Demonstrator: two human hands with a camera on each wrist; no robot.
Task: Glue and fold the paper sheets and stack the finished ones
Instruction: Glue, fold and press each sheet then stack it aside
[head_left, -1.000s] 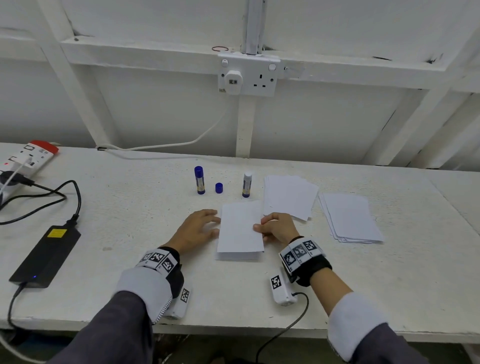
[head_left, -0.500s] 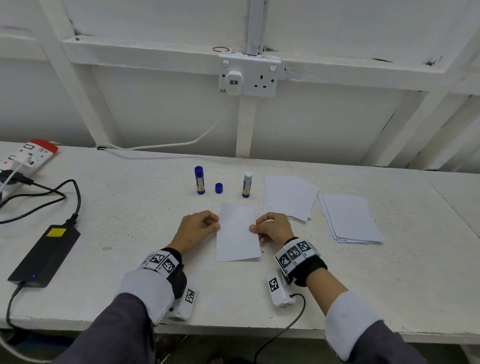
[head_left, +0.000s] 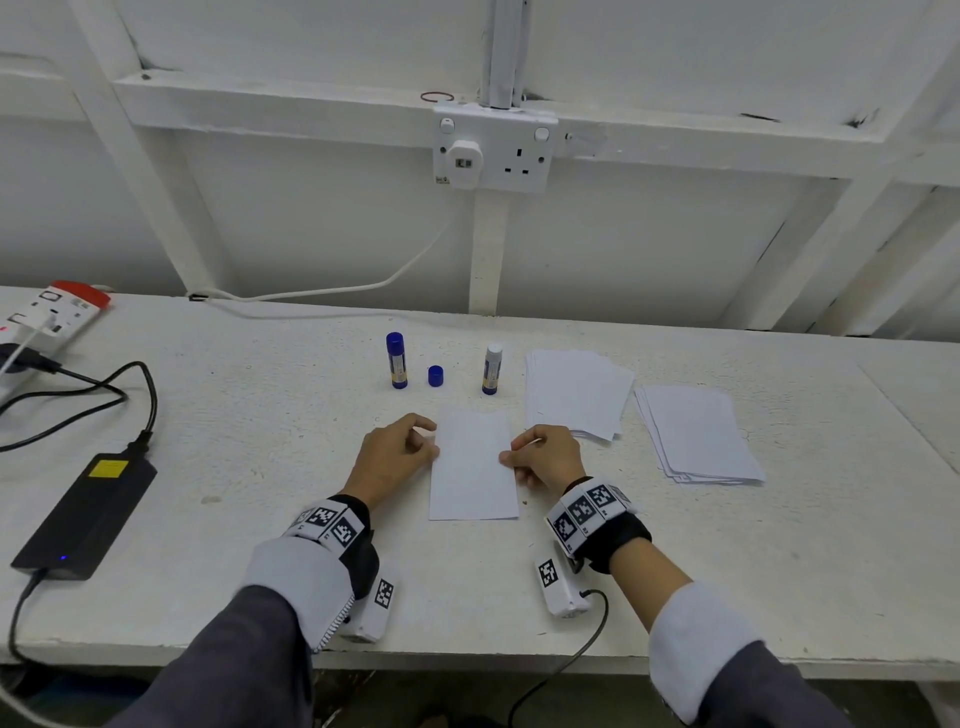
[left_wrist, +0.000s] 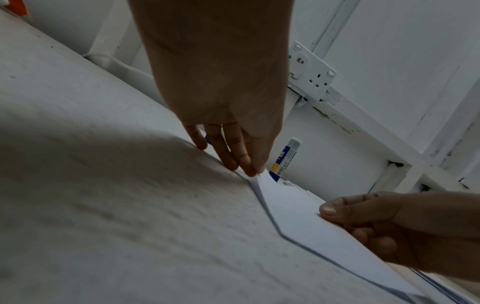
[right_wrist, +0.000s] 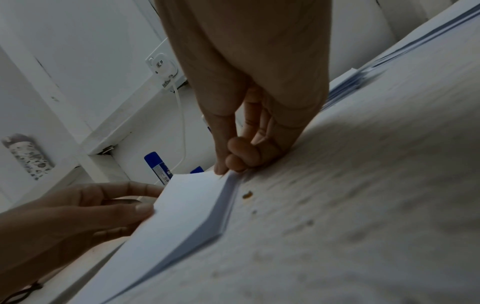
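the folded paper sheet (head_left: 472, 465) is pinched at its left edge by the left hand (head_left: 390, 457) and at its right edge by the right hand (head_left: 546, 457) (lifted slightly off the surface (head_left: 260, 467)), near the uncapped glue stick (head_left: 492, 369).

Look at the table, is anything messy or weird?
One glue stick stands with no cap; its blue cap sits alone between it and the capped stick. The nearer paper pile is fanned and crooked. Small brown crumbs lie beside the folded sheet. Nothing looks spilled or torn.
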